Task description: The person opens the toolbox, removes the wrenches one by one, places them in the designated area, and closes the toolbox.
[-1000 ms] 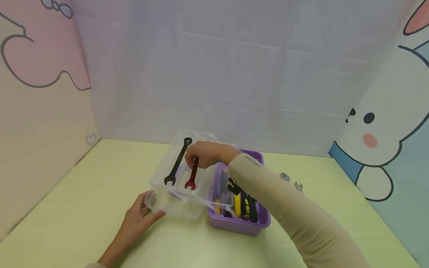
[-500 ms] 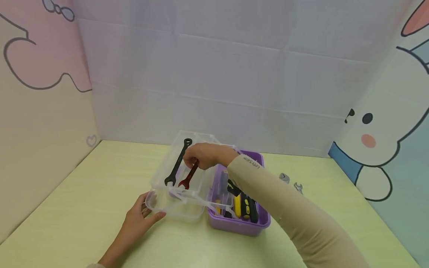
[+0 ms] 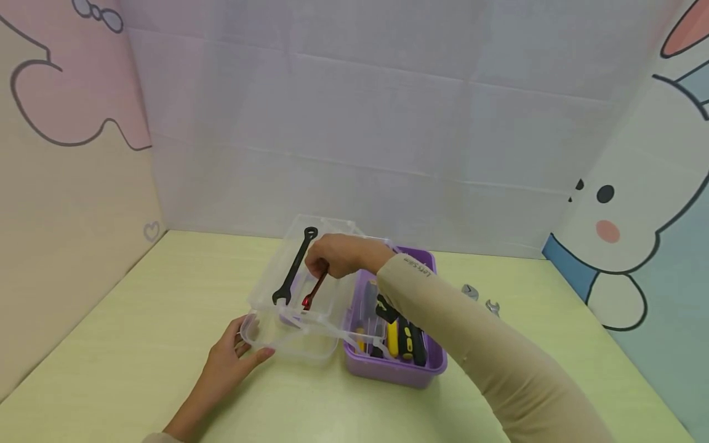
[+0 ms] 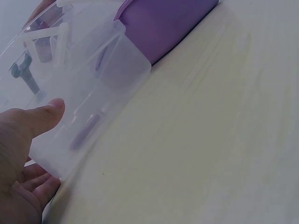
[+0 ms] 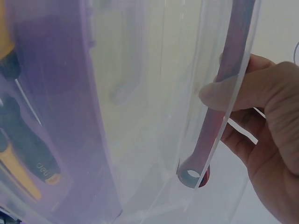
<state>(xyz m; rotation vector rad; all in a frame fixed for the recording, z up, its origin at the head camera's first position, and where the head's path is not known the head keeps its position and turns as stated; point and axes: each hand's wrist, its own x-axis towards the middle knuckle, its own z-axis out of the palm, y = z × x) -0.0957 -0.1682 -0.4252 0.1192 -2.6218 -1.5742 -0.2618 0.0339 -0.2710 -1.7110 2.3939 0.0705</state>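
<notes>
While left hand (image 3: 227, 360) grips clear tray (image 3: 316, 355), red wrench (image 3: 316, 288), pinched by right hand (image 3: 339, 253) in or just over it beside black wrench (image 3: 294, 268), has rolled edge-on, so apparently not yet laid flat.

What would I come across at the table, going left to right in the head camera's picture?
Left hand, black wrench, red wrench, purple box, rounded silver tool end, small silver wrench.
</notes>
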